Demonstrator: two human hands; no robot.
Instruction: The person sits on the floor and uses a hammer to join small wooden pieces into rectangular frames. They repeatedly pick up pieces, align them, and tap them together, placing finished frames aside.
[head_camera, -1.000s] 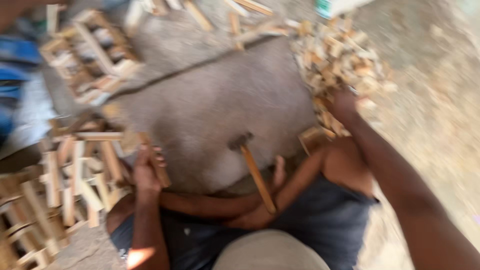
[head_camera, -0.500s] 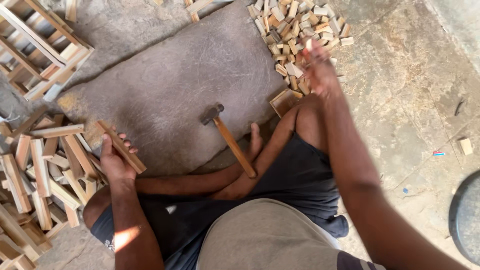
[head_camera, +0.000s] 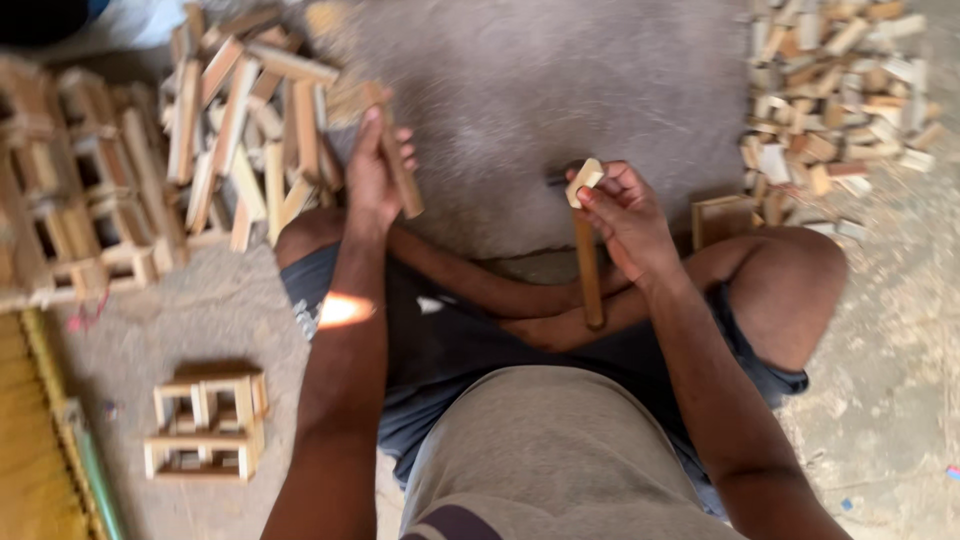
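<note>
Sandy, littered ground fills the head view, and on it lies a grey stone slab (head_camera: 540, 110) that serves as the work surface; the person sits cross-legged at its near edge, knees wide, a dark cloth across the lap; the picture is somewhat blurred by motion.

At the slab's near-left corner the left hand (head_camera: 375, 175) is closed around a long wooden slat (head_camera: 395, 150), thumb and fingers wrapped about its lower half; the slat stands tilted, its upper end leaning up and to the left over the slab's left edge; whether its lower end touches the stone I cannot tell.

Near the middle of the slab's near edge the right hand (head_camera: 625, 215) pinches a small pale wood block (head_camera: 584, 182) between thumb and fingertips, the other fingers curled under; just below that block a hammer (head_camera: 588, 270) lies with its wooden handle pointing back toward the lap, its head hidden behind the hand and block.

Along the slab's left edge sits a loose heap of slats (head_camera: 245, 130); further left stand stacked slatted wooden frames (head_camera: 70, 190), blurred; off the slab's right edge a pile of short wood offcuts (head_camera: 835, 90) spreads over the ground, with 1 small open wooden box (head_camera: 722, 220) beside the right knee; on the ground at lower left rest finished wooden frames (head_camera: 205, 425).
</note>
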